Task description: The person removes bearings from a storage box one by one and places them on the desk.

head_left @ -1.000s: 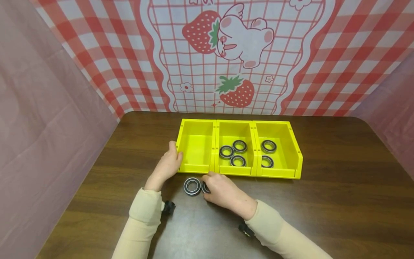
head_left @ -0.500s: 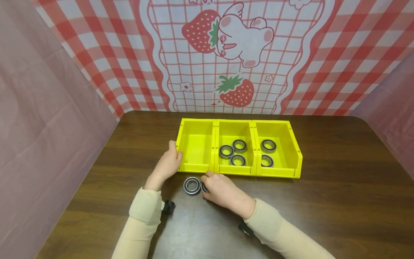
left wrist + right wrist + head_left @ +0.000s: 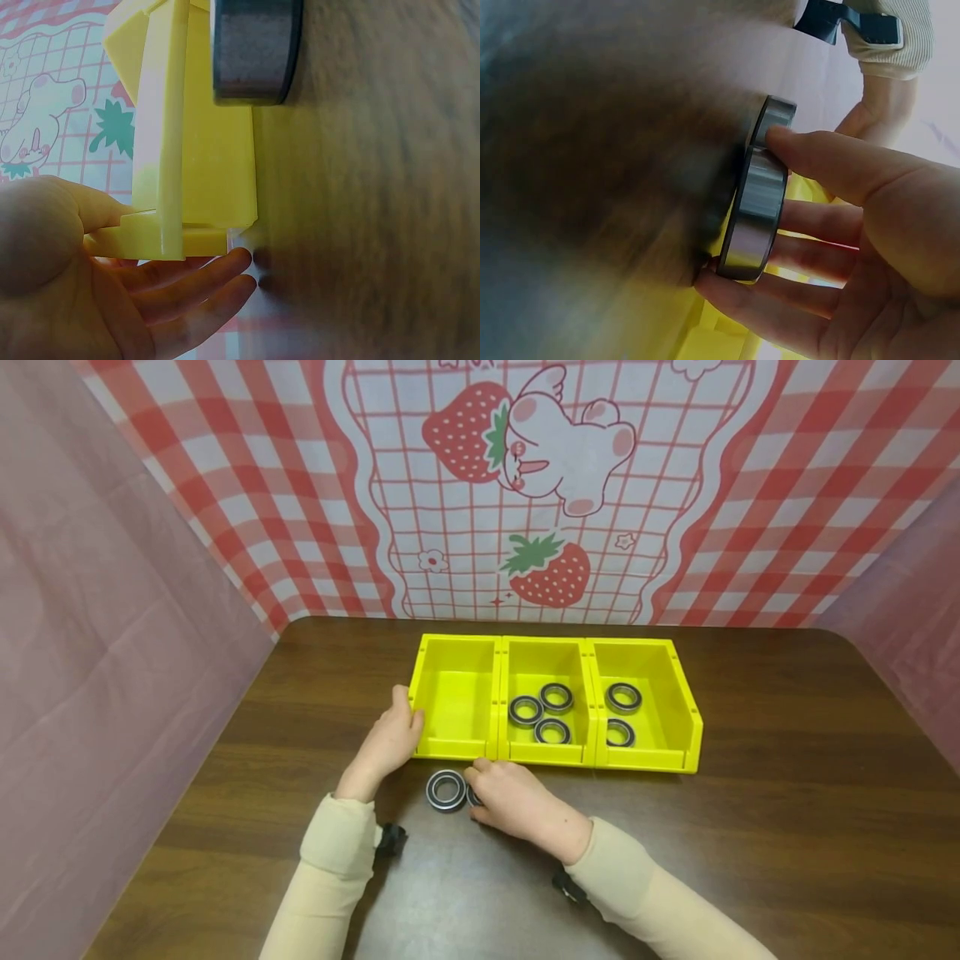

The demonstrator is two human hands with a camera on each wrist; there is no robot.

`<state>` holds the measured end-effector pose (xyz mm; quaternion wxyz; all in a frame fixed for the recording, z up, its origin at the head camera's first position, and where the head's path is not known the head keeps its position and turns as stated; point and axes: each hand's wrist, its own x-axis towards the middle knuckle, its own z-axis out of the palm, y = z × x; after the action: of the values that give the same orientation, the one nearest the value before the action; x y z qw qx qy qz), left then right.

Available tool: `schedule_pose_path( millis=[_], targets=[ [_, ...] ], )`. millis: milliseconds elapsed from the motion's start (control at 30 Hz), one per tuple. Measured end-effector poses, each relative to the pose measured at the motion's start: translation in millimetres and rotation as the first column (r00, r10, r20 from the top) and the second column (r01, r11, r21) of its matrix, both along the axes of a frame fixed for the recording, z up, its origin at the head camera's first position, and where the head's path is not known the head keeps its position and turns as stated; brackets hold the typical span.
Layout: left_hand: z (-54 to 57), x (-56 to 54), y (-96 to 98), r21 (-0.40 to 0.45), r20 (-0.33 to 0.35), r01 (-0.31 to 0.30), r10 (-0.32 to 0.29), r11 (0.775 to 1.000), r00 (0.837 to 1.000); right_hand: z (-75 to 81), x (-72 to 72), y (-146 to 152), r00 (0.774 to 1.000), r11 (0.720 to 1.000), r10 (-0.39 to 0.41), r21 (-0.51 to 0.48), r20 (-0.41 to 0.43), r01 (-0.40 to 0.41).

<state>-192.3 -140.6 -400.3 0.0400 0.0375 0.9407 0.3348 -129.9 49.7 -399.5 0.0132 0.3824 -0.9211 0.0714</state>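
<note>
- Head view, far left: the left hand (image 3: pixel 381 742) grips the left bin (image 3: pixel 456 749) by its outer side wall, thumb on one face and fingers on the other, a hold that would keep the bin from sliding.
- Just in front of that bin, the left ring (image 3: pixel 432 793) lies flat on the desk (image 3: pixel 787 760), held by nothing and within easy reach of either hand.
- Directly beside it, apparently touching, the held ring (image 3: pixel 754 210) lies between the thumb and a finger of the right hand (image 3: pixel 517 797). The right wrist view shows the pinch set across the outer edge, presumably because a ring lying flat offers little else to grasp.
- Beyond the right hand, the middle bin (image 3: pixel 543 757) contains three rings (image 3: pixel 513 712), flat and bunched toward its low front lip, which likely stops them rolling out.
- At far right, the right bin (image 3: pixel 648 762) contains two rings (image 3: pixel 610 697) near its left wall, the front one partly hidden by that wall.
</note>
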Motion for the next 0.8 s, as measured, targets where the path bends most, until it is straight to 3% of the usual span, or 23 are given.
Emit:
schedule_pose_path(
  millis=[800],
  targets=[
    [-0.9, 0.3, -1.0, 0.001, 0.008, -0.004, 0.004, 1.000, 1.000, 0.9, 0.4, -2.3, 1.000, 0.998, 0.001, 0.059, 0.000, -0.001]
  ],
)
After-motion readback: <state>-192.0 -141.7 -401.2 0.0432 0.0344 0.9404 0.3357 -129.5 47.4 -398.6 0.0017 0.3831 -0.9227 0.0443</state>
